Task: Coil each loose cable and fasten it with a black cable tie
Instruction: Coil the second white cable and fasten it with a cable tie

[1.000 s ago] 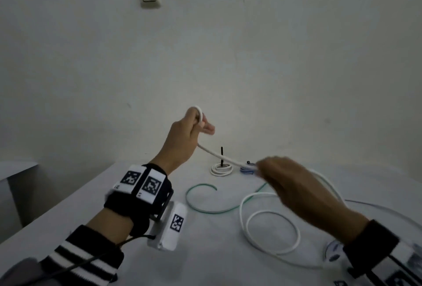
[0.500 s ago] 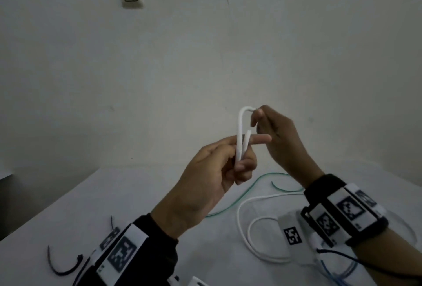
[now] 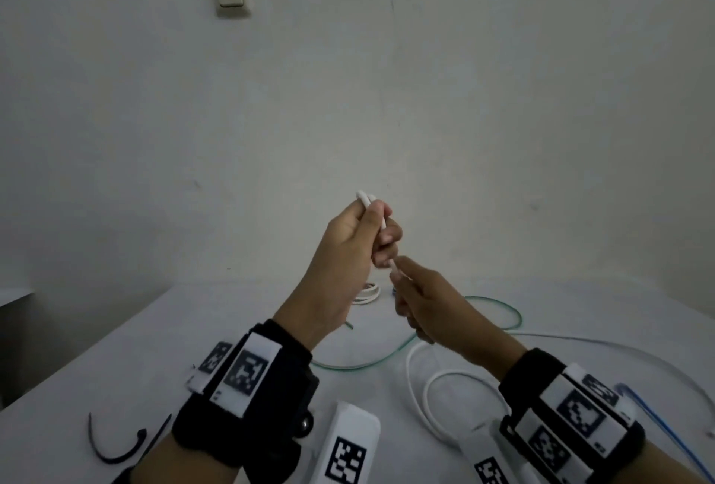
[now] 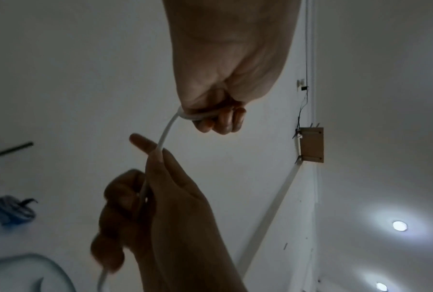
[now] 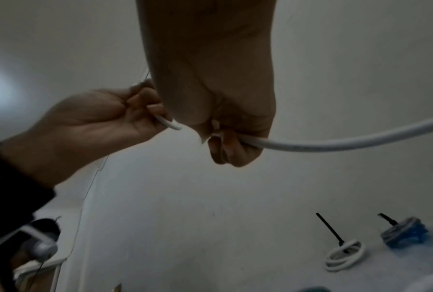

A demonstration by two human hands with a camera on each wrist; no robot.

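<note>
My left hand (image 3: 371,228) is raised above the table and grips a folded bend of the white cable (image 3: 365,198), whose tip pokes out above the fist. Just below it, my right hand (image 3: 406,286) grips the same white cable (image 4: 165,136) a short way down. In the right wrist view the white cable (image 5: 335,145) runs out of the right fist (image 5: 231,147) to the right. Its loose loops (image 3: 419,402) lie on the table (image 3: 116,375). Two black cable ties (image 3: 112,454) lie at the near left.
A loose green cable (image 3: 390,356) curves across the middle of the table. At the back lie a coiled white cable (image 5: 345,255) and a coiled blue cable (image 5: 405,235), each with a black tie. A thin blue cable (image 3: 661,433) runs along the right.
My right hand has come down from the top of the bend to just under the left hand and now grips the cable there. The left hand has closed tighter on the bend.
</note>
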